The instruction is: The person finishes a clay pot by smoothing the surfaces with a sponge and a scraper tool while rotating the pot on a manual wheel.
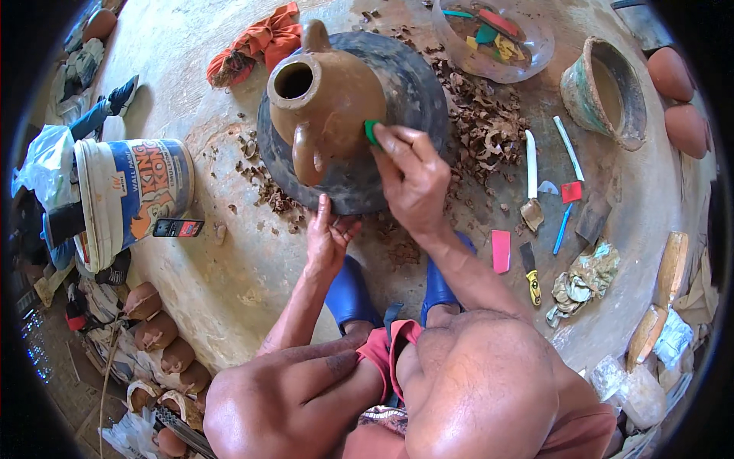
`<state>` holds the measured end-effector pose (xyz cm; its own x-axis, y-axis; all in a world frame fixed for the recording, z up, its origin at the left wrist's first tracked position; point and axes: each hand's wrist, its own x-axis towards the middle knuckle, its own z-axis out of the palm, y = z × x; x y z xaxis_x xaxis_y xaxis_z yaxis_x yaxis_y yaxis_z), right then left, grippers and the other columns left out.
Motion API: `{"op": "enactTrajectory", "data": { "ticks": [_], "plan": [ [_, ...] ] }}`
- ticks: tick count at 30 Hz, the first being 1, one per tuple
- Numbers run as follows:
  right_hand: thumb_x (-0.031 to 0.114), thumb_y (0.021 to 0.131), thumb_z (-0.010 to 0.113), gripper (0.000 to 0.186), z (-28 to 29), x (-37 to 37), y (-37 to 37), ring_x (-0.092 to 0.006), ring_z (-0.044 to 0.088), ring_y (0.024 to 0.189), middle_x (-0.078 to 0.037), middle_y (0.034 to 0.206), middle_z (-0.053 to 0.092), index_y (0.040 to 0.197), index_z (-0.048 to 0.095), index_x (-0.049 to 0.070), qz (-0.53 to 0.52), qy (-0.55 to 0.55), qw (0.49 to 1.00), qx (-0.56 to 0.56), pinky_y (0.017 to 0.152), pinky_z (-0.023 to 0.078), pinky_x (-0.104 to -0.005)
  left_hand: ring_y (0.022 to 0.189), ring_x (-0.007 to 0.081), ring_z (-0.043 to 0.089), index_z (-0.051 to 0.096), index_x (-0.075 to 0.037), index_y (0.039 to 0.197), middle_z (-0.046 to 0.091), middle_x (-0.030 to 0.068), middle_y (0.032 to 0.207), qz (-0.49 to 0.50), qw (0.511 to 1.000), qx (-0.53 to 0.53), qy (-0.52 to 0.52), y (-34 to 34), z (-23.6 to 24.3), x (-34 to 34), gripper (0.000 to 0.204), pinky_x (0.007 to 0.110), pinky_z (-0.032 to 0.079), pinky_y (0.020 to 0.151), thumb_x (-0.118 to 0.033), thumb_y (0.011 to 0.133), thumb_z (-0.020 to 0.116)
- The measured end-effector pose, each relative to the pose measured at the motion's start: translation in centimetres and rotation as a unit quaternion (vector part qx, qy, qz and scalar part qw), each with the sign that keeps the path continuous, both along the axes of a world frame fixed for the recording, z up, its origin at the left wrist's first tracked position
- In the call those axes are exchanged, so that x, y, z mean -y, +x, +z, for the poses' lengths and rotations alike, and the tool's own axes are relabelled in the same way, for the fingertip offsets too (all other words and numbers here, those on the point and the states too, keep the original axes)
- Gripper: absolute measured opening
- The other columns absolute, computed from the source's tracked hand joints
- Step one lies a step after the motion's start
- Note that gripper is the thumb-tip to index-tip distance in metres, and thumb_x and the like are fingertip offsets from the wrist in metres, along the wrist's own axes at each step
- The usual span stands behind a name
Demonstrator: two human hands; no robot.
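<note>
As my right hand [419,180] pinches a green scraper [370,131] against the two-handled clay jug [345,92] on the turntable [417,88], whose edge my unclenched left hand [327,243] touches, I judge the jug heavy, easily dented, best cradled by its belly.

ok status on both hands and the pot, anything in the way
Right hand: green piece against pot. Left hand: fingers at wheel edge. Pot on wheel. Shavings around wheel, none blocking either hand.
</note>
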<state>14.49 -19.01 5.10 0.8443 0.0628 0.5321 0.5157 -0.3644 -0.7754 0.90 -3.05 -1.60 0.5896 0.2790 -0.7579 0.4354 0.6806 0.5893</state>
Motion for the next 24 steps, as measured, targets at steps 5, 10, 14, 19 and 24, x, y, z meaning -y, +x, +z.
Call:
{"op": "enactTrajectory", "data": {
  "ticks": [5, 10, 14, 19, 24],
  "plan": [
    [-0.003, 0.083, 0.079, 0.037, -0.3, 1.6, 0.7, -0.0295, 0.074, 0.085, -0.01, 0.101, 0.074, 0.117, 0.079, 0.009, 0.033, -0.001, 0.999, 0.02, 0.072, 0.061, -0.0394, 0.116, 0.0281, 0.073, 0.053, -0.012, 0.142, 0.073, 0.0116, 0.125, -0.072, 0.995, 0.001, -0.064, -0.1, 0.9, 1.0, 0.055, 0.04, 0.058, 0.089, -0.053, 0.106, 0.061],
    [-0.002, 0.082, 0.076, 0.039, 1.6, 1.9, 5.2, -0.0271, 0.075, 0.091, -0.008, 0.105, 0.075, 0.117, 0.081, 0.014, 0.012, 0.01, 0.996, 0.087, 0.077, 0.062, -0.0384, 0.125, 0.0285, 0.066, 0.051, -0.011, 0.146, 0.065, 0.0107, 0.137, -0.034, 0.999, 0.0, -0.029, 0.3, 0.3, -1.9, 0.058, 0.043, 0.057, 0.096, -0.053, 0.106, 0.061],
    [0.002, 0.074, 0.075, 0.048, 1.3, 1.9, 7.5, -0.0286, 0.073, 0.101, -0.007, 0.109, 0.074, 0.119, 0.081, 0.018, 0.102, -0.042, 0.971, 0.214, 0.086, 0.063, -0.041, 0.122, 0.025, 0.066, 0.05, -0.013, 0.146, 0.063, 0.0069, 0.14, 0.008, 1.0, 0.009, 0.011, 1.1, 0.3, -3.8, 0.057, 0.044, 0.057, 0.096, -0.052, 0.106, 0.062],
    [0.001, 0.075, 0.076, 0.048, -0.9, 4.0, 7.3, -0.0323, 0.073, 0.107, -0.01, 0.117, 0.071, 0.12, 0.08, 0.017, 0.154, -0.098, 0.956, 0.23, 0.089, 0.065, -0.0427, 0.12, 0.0238, 0.066, 0.053, -0.016, 0.14, 0.065, 0.0041, 0.131, -0.009, 1.0, -0.004, 0.01, 0.9, 0.8, -2.1, 0.049, 0.043, 0.056, 0.096, -0.049, 0.106, 0.063],
    [-0.002, 0.078, 0.074, 0.046, -3.0, 4.0, 4.7, -0.0333, 0.072, 0.109, -0.01, 0.117, 0.07, 0.121, 0.079, 0.016, 0.15, -0.086, 0.971, 0.168, 0.091, 0.065, -0.0434, 0.114, 0.0238, 0.067, 0.055, -0.016, 0.137, 0.066, 0.0038, 0.125, -0.008, 1.0, 0.003, -0.003, 0.3, 0.5, -1.8, 0.048, 0.042, 0.056, 0.093, -0.051, 0.106, 0.063]
  ]
}}
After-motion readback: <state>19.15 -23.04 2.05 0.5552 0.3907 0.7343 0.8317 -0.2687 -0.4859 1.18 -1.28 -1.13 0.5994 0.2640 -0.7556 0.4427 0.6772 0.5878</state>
